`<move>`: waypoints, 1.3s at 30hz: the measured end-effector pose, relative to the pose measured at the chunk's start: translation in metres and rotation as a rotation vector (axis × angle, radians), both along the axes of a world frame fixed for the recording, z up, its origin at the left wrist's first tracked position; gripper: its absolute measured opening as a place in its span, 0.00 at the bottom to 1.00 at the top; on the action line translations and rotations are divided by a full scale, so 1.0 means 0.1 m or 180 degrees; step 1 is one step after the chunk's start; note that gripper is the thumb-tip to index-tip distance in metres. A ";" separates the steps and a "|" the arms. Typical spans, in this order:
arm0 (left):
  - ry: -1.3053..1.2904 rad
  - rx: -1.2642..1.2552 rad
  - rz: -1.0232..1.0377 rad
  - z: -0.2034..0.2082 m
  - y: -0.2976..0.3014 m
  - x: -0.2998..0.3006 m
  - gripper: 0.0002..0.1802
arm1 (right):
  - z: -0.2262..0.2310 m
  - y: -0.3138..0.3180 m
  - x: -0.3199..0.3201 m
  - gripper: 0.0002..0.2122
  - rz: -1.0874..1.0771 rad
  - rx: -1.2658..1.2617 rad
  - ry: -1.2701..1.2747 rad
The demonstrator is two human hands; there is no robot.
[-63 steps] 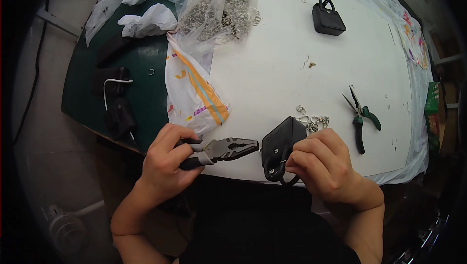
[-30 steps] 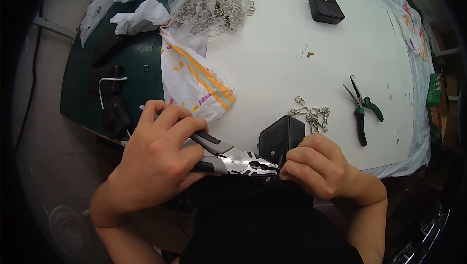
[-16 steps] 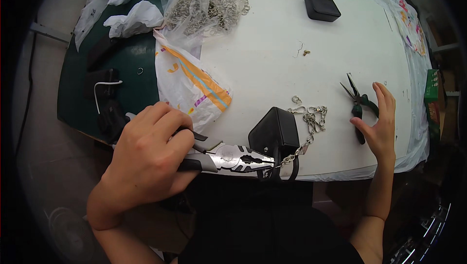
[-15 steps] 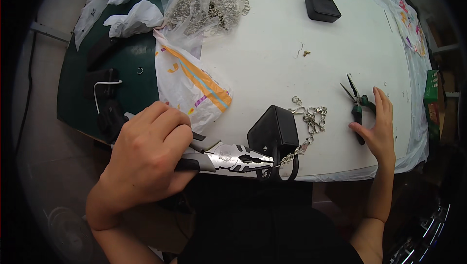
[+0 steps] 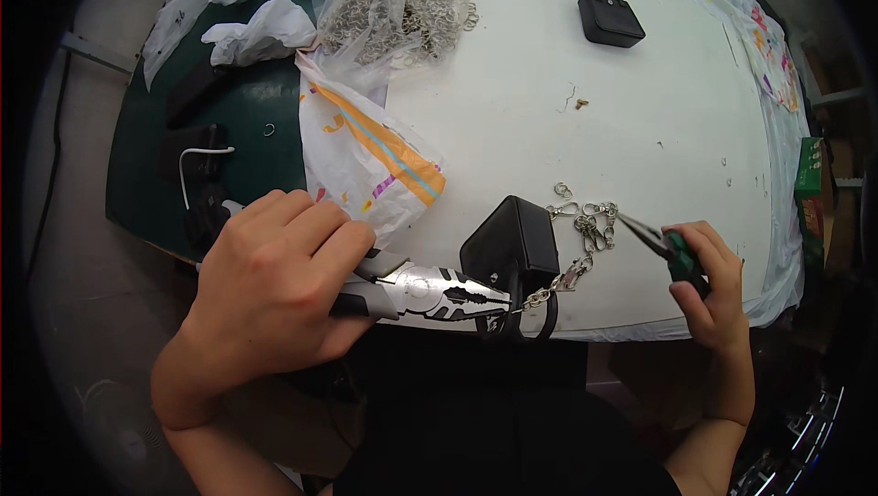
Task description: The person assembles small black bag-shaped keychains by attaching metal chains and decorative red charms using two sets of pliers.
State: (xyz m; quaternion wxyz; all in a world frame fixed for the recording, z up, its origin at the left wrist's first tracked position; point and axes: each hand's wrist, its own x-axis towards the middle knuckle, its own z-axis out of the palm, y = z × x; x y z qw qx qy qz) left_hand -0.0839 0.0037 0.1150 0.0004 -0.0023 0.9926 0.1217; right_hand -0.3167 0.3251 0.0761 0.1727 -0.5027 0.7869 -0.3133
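Wrapped round the grey and black handles of large pliers (image 5: 422, 291), my left hand (image 5: 274, 290) keeps their jaws at the handle of a black mini handbag (image 5: 512, 242). The bag lies tipped at the table's near edge, its handle toward me. A silver metal chain (image 5: 547, 293) runs from the jaw tips up to a small heap of chain with clasps (image 5: 594, 224) just right of the bag. My right hand (image 5: 716, 290) is closed on green-handled needle-nose pliers (image 5: 679, 256), whose slim tips point left, close to the chain heap.
A clear plastic bag full of metal rings (image 5: 393, 16) stands at the far left on the white table, above a printed plastic bag (image 5: 366, 162). A second black mini handbag (image 5: 611, 19) stands far right. Small brass pieces (image 5: 583, 104) lie mid-table.
My right hand has closed on the needle-nose pliers, lifted them from the table and turned their tips left toward the chain. My left hand and its pliers have barely moved.
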 end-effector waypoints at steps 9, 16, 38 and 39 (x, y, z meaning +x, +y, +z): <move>0.0198 -0.0076 0.0011 0.02 -0.02 0.06 0.23 | 0.39 -0.46 0.27 0.31 0.1184 0.0020 0.1557; 0.0215 -0.0119 0.0128 0.00 -0.03 0.11 0.24 | 0.38 -0.49 0.31 0.31 0.1283 0.0114 0.1778; 0.0585 0.0099 0.0247 -0.12 0.03 0.10 0.27 | 0.15 -0.41 0.28 0.32 0.1043 -0.0157 0.0904; 0.0536 0.0185 0.0359 -0.15 0.05 0.12 0.28 | 0.16 -0.41 0.27 0.32 0.1061 -0.0140 0.0895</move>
